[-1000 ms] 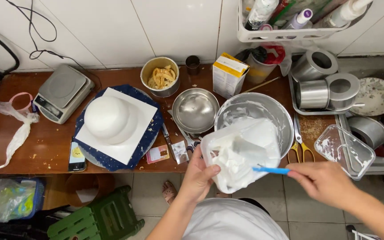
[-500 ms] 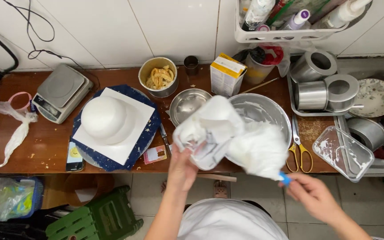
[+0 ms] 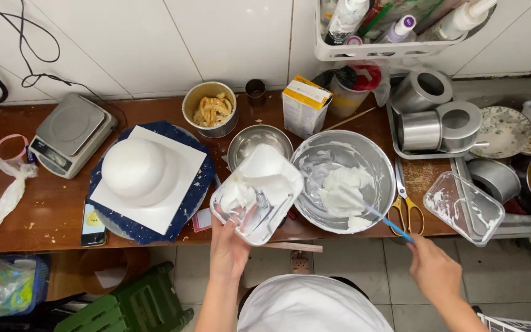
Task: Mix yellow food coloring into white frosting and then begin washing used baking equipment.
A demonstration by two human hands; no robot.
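- While the left hand (image 3: 228, 249) grips from below a clear plastic tub (image 3: 258, 195) smeared with white cream, tilted above the table's front edge, the tub could slip or tip, dropping cream onto the floor.
- The right hand (image 3: 434, 270) is closed round the blue handle of a spatula (image 3: 381, 216), whose blade reaches into the big steel bowl (image 3: 364, 157); as the hand is off the table, a heavy push might rock that bowl.
- The big bowl holds a mound of white cream and smeared walls.
- A smaller steel bowl (image 3: 248, 139) behind the tub looks empty.
- A round tin (image 3: 209, 108) near the wall holds yellowish scraps.
- Another clear tub (image 3: 462, 208), cream-streaked, overhangs the table edge at the right and could be knocked off.
- A white domed cake (image 3: 135, 169) sits on a white board, left.
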